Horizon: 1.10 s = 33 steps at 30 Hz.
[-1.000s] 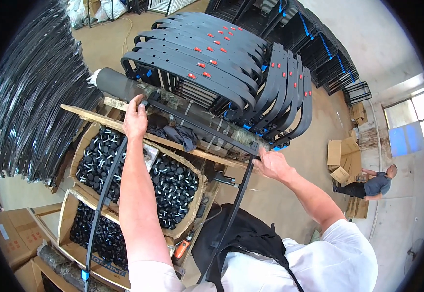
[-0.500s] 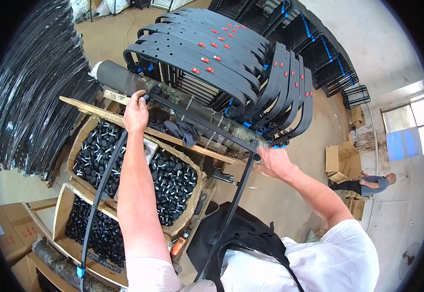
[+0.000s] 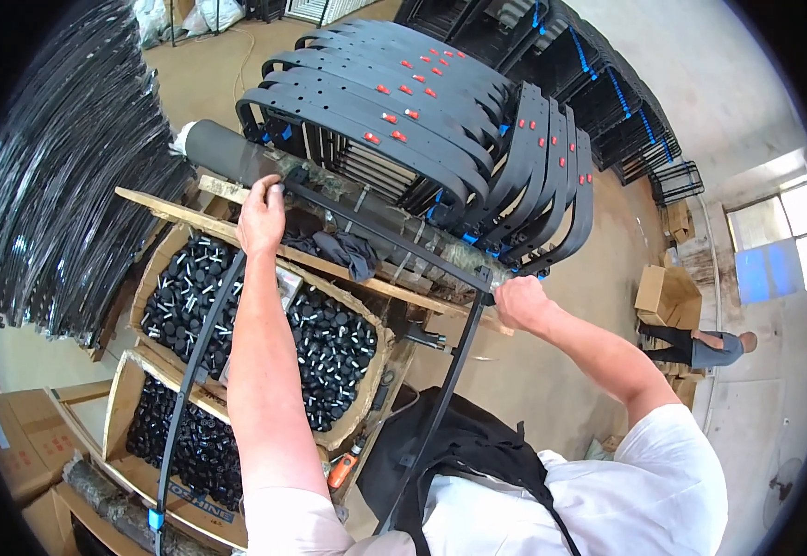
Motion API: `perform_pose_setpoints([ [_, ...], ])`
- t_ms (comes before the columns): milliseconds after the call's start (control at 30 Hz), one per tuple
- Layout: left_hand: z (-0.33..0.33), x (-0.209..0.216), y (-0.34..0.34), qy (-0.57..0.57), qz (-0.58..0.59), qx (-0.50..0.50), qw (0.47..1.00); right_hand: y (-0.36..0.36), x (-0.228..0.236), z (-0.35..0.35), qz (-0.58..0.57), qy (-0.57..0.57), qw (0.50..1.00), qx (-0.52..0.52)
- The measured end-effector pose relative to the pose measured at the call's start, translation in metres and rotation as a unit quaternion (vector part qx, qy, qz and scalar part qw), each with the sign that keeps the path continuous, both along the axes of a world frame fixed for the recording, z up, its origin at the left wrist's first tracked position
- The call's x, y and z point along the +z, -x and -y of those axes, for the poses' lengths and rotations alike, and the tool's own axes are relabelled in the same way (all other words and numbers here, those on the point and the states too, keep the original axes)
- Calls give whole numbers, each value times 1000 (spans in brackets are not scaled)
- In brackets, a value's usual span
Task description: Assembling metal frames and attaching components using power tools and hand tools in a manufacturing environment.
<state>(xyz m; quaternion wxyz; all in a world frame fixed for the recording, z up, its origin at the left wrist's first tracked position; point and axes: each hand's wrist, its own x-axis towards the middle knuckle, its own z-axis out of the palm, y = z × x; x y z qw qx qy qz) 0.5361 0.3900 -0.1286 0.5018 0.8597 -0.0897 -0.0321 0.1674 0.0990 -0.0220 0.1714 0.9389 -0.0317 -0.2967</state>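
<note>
A black metal tube frame (image 3: 387, 230) lies across in front of me, its long bar over a wrapped roller and two side bars running back toward my body. My left hand (image 3: 262, 221) is closed at the far left corner, thumb and fingertips pinched against the frame. At the right corner my right hand (image 3: 520, 304) is curled into a fist beside the joint; whatever its fingers hold is hidden. Below my left arm sits a cardboard box of black-headed knobs with pale studs (image 3: 334, 352). A nearer box holds small black parts (image 3: 176, 440).
Curved black frames with red tabs (image 3: 403, 111) stand stacked beyond the roller (image 3: 223, 153). Long black strips (image 3: 61, 185) are piled at left. An orange-handled tool (image 3: 340, 471) and a dark power tool (image 3: 427, 338) lie near the bench edge. A person (image 3: 714, 349) bends by cartons at right.
My right hand has turned and curled into a tighter fist at the right corner. My left hand stays put. The person at right has shifted slightly.
</note>
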Motion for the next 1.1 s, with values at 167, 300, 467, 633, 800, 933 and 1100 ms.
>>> perform_pose_setpoints([
  [167, -1, 4, 2, -19, 27, 6, 999, -2, -4, 2, 73, -77, 994, -23],
  [300, -2, 3, 0, -7, 60, -7, 998, -2, 5, 0, 74, -108, 988, -77],
  [467, -10, -13, -4, 66, 30, 17, 997, -5, -2, -6, 94, -90, 986, -102],
  [633, -3, 15, 9, -81, 27, 42, 995, 3, -17, -6, 139, -89, 979, -116],
  [800, -3, 30, 4, -56, -23, 61, 996, 6, -21, -6, 157, -66, 978, -123],
  [933, -48, 27, -29, -167, -27, -28, 985, 16, -27, 3, 164, -68, 975, -135],
  [1100, -74, 20, -33, -133, 131, 124, 974, 10, -24, -5, 155, -80, 975, -137],
])
